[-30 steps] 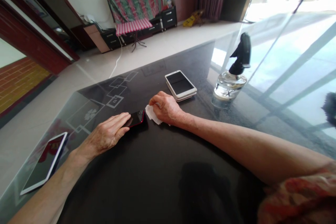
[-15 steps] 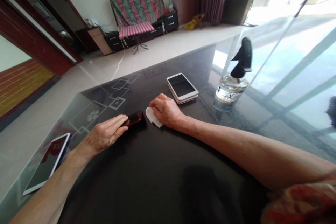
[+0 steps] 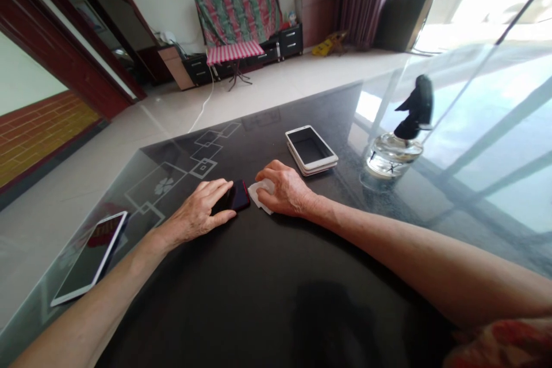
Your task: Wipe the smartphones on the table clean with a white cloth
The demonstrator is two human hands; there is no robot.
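Observation:
My left hand [image 3: 200,210] grips a dark smartphone [image 3: 235,195] with a red edge, fingers along its far side and thumb along its near side. The phone lies about flat on the glossy black table [image 3: 241,287]. Close to its right end, my right hand [image 3: 284,187] is closed on a crumpled white tissue [image 3: 261,195], pressing it to the tabletop. Part of the tissue is hidden under the fingers. Beyond my right hand, a white smartphone [image 3: 311,146] lies face up on top of another pale device.
A clear spray bottle [image 3: 394,152] with a black trigger head stands at the right. At the table's left edge lies a white tablet [image 3: 90,259], beside my left forearm. Across the floor are a small table with a striped pink cloth [image 3: 235,53] and black drawers [image 3: 291,40].
The red-edged phone has gone from tilted to about flat, and my left thumb has spread along its near side. My right hand stays by its end with the tissue. The view has shifted slightly.

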